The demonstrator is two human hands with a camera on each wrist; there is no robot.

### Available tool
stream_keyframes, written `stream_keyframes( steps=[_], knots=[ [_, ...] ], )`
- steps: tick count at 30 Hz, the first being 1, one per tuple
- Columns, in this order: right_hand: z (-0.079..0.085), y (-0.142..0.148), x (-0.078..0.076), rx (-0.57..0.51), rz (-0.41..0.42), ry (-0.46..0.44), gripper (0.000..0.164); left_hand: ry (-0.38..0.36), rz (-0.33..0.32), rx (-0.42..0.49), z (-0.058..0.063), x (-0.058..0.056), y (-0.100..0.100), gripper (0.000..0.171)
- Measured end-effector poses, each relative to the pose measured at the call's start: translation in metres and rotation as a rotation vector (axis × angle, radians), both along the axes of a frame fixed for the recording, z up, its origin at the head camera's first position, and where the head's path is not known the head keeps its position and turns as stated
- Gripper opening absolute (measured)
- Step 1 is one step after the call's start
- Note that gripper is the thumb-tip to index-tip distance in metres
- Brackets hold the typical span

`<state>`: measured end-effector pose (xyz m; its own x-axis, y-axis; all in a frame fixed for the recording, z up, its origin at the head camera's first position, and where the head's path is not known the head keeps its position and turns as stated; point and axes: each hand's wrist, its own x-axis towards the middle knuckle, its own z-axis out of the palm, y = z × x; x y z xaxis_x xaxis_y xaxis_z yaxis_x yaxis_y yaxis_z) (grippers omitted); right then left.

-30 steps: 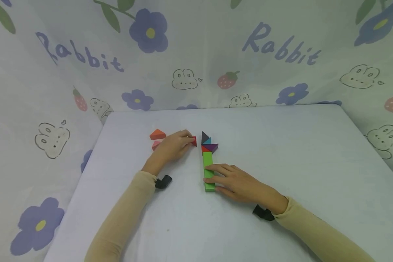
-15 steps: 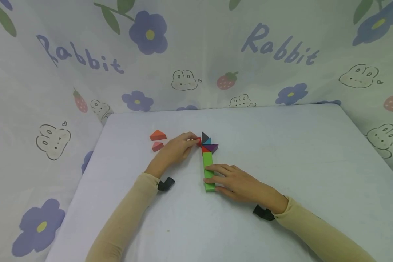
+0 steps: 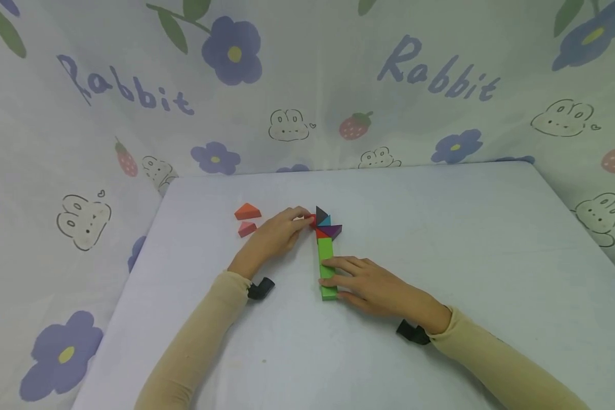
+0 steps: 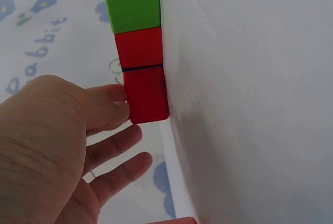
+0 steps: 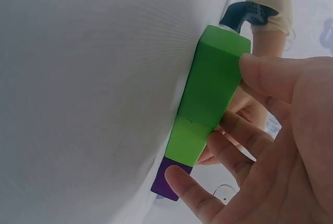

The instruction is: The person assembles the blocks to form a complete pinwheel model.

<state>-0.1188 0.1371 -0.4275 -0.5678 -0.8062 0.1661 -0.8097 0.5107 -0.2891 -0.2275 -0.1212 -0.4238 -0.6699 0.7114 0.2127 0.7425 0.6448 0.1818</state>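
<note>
My left hand [image 3: 279, 232] pinches a small red triangular block [image 4: 147, 94] between thumb and finger. That block lies against a cluster of triangular blocks: dark grey [image 3: 320, 216], blue [image 3: 326, 221], purple [image 3: 331, 230] and another red one [image 4: 139, 48]. Below the cluster a long green bar [image 3: 326, 250] runs toward the person, its top end touching the red and purple blocks. My right hand [image 3: 371, 286] rests on the green bar from the right, fingers stretched across its top and thumb at its near right side. In the right wrist view, one fingertip overlaps the purple block [image 5: 165, 183].
An orange triangular block [image 3: 247, 212] and a pink one [image 3: 247, 229] lie to the left, beside the left hand. All stand on a white-covered table [image 3: 466, 245], backed by a printed curtain [image 3: 318, 68]. Black camera mounts [image 3: 261, 288] sit at both wrists.
My left hand has moved right, bringing the red triangular block up against the dark grey one and uncovering the pink block. The right hand has stayed on the green bar.
</note>
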Motion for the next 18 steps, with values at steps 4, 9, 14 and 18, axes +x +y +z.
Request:
stream_keyframes(
  steps=[4, 9, 14, 18],
  knots=[
    [0.001, -0.001, 0.0, 0.004, -0.001, -0.005, 0.039, -0.01, 0.011, -0.007, 0.0, 0.001, 0.0, 0.04],
    [0.001, -0.004, 0.0, 0.01, -0.001, -0.02, 0.04, -0.051, 0.056, -0.011, 0.01, 0.001, -0.008, 0.041],
    [0.002, -0.005, 0.0, 0.021, -0.012, -0.018, 0.041, -0.066, 0.137, 0.072, 0.034, -0.007, -0.033, 0.037],
    [0.001, -0.004, 0.0, 0.002, -0.011, -0.012, 0.042, -0.063, 0.234, 0.102, 0.05, -0.016, -0.064, 0.034]
  ],
)
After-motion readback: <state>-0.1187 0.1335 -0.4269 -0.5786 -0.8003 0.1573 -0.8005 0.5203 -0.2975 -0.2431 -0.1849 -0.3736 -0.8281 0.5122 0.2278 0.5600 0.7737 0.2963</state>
